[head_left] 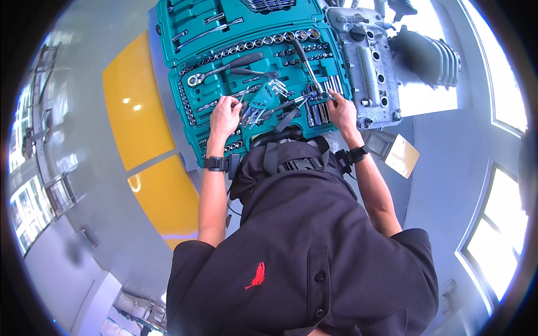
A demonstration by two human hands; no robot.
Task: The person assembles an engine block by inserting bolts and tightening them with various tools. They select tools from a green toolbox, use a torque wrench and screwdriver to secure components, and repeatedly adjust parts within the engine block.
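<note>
My left hand point(225, 116) is over the left middle of a teal tool case point(191, 136), thumb and fingers pinched together. Whatever is between them is too small to make out. Close beside its fingertips lies a teal holder of hex keys point(263, 99). My right hand point(342, 114) is at the case's right side, fingers closed near a row of long sockets point(334, 84); what they grip is hidden. The head of a black-handled ratchet point(305, 63) lies just beyond those fingers. A larger ratchet point(224, 68) and a smaller one point(255, 73) lie across the tray.
Chrome sockets point(268, 41) line the far part of the tray. The open lid point(193, 14) holds wrenches. Right of the case stands a metal engine cover point(364, 67), with a ribbed dark part point(434, 59) beyond it. Yellow panels point(131, 106) are at the left.
</note>
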